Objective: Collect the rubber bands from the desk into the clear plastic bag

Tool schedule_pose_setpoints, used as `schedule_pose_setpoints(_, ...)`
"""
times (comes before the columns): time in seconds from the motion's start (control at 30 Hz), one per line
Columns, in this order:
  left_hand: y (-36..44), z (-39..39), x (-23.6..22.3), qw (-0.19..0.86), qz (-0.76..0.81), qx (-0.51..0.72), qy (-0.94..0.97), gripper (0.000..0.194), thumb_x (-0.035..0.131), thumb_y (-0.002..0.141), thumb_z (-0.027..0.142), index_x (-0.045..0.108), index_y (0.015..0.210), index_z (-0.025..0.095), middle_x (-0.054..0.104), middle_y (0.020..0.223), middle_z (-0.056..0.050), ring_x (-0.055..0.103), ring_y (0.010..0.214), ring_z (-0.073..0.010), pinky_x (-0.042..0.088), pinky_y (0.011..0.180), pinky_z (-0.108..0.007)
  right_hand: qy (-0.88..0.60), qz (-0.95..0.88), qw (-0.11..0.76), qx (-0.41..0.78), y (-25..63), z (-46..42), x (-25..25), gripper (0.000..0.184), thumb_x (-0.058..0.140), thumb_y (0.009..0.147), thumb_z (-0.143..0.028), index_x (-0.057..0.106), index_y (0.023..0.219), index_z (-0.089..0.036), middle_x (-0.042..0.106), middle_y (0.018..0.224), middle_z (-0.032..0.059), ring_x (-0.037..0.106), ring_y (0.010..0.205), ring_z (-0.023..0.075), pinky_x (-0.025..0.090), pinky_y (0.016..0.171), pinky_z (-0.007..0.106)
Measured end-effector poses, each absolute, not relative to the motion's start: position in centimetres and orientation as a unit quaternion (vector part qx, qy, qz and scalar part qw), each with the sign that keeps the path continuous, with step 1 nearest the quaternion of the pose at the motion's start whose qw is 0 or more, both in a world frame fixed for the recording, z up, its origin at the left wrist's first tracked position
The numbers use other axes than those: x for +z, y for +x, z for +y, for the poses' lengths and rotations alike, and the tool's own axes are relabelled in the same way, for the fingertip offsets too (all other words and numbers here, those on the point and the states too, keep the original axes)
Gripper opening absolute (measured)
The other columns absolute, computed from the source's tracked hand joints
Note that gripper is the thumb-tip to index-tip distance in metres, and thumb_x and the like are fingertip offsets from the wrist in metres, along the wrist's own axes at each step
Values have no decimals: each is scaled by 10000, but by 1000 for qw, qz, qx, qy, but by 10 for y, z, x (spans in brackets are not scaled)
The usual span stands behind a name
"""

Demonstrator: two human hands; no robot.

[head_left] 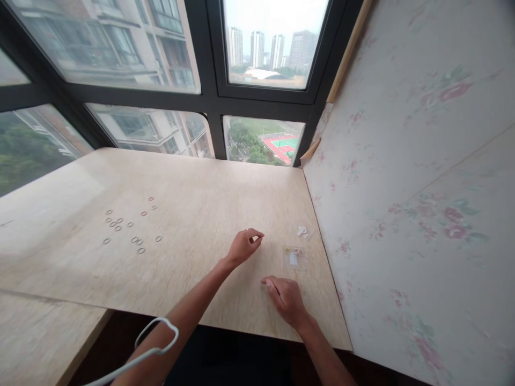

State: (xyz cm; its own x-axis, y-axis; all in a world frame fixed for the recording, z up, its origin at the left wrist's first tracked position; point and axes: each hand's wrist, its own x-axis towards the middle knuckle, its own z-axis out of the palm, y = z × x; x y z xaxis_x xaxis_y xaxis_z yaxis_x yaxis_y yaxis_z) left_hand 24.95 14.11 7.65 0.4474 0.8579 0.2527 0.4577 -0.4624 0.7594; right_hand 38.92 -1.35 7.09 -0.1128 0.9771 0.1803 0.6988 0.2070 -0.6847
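Observation:
My left hand [244, 247] hovers over or rests on the pale stone-patterned sill, its thumb and fingertips pinched together. Whatever lies between those tips, if anything, is too small to make out. Nearer to me, my right hand [285, 297] is closed with the thumb laid along the curled fingers; its inside is hidden. Just beyond the right hand lies a clear flat packet [293, 259] with a yellow ring, other small ring-like pieces and a white label. Behind the packet are small white pieces [302, 231] on what looks like clear plastic.
Several thin rings [130, 224], mostly grey with a few reddish, lie scattered on the left of the sill [193, 214]. A flowered wall [402, 187] bounds the right side, dark-framed windows [261, 102] the back. A white cable [161, 348] loops over my left forearm.

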Motion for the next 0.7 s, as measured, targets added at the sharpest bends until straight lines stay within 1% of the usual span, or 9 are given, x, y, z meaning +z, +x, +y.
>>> schedule_pose_setpoints(0.07,227,141,70,291,437,328,786,175,563,790,114,706,871,174,703,844,-29,571,569,-83,468,619,-217,-595,-694,316,255,390,-13,72,418,317,956,-342,706,927,-190,663,638,20,633,612,144,410,601,227)
schedule_pose_setpoints(0.13,205,140,64,269,459,328,781,176,550,795,112,696,870,177,695,854,-30,577,590,-89,472,635,-226,-594,-676,324,293,388,-8,74,434,309,964,-365,699,957,-175,595,540,-8,589,531,131,394,561,222)
schedule_pose_setpoints(0.2,184,136,60,251,478,329,775,174,539,805,114,686,874,178,687,860,-31,586,624,-100,476,660,-237,-582,-666,335,325,381,1,78,451,299,970,-384,688,977,-156,541,496,-29,549,484,122,386,543,221)
schedule_pose_setpoints(0.4,135,126,59,227,501,344,761,188,511,811,108,661,904,172,663,899,-54,592,777,-141,467,743,-266,-533,-685,363,340,326,64,103,472,296,974,-407,681,932,-139,518,503,-32,506,474,110,380,536,222)
schedule_pose_setpoints(0.5,121,125,57,233,505,356,750,187,495,787,88,652,848,171,649,869,-54,578,806,-153,454,753,-274,-502,-716,359,327,278,111,118,449,308,970,-398,681,921,-153,518,511,-33,501,487,107,385,550,220)
schedule_pose_setpoints(0.6,115,127,53,254,532,354,726,151,487,754,86,607,700,161,630,752,-47,555,714,-153,438,664,-263,-483,-758,329,290,220,159,129,358,392,936,-389,672,898,-169,570,580,-18,530,553,113,384,566,214)
schedule_pose_setpoints(0.63,115,128,52,263,545,349,716,144,490,746,93,583,656,158,617,702,-43,545,676,-152,426,631,-261,-475,-777,304,279,199,174,130,333,406,929,-381,666,915,-175,581,593,-19,536,564,112,380,569,211)
schedule_pose_setpoints(0.7,114,131,51,287,567,340,693,145,498,737,107,545,609,156,592,633,-38,529,620,-152,409,592,-268,-453,-827,224,247,156,200,132,299,415,925,-356,651,977,-180,603,627,-21,541,582,109,373,580,209)
